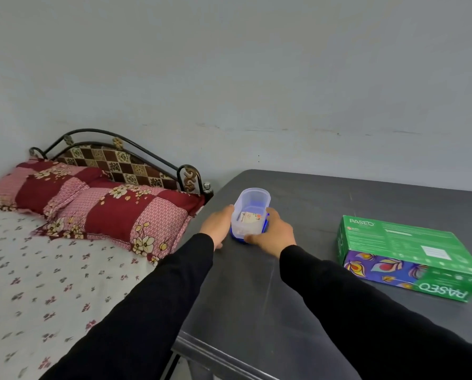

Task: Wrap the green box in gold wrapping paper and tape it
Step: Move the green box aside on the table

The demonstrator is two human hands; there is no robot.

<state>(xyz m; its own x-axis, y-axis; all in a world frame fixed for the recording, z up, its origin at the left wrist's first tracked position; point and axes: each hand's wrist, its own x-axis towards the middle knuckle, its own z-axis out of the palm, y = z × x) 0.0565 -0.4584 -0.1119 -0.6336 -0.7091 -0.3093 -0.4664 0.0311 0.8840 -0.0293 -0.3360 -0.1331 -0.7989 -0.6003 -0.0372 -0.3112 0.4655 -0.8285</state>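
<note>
Lying flat on the right side of a dark grey table (256,283), a green box (410,250) runs lengthwise from the far left toward the near right, its printed short end facing the viewer. Well to its left, both black-sleeved arms reach forward. The left hand (218,224) and right hand (274,231) curl around a small clear plastic container (251,212) with a blue base, gripping its sides. A bed (51,270) with patterned pillows (114,212) stands beside the table.
</note>
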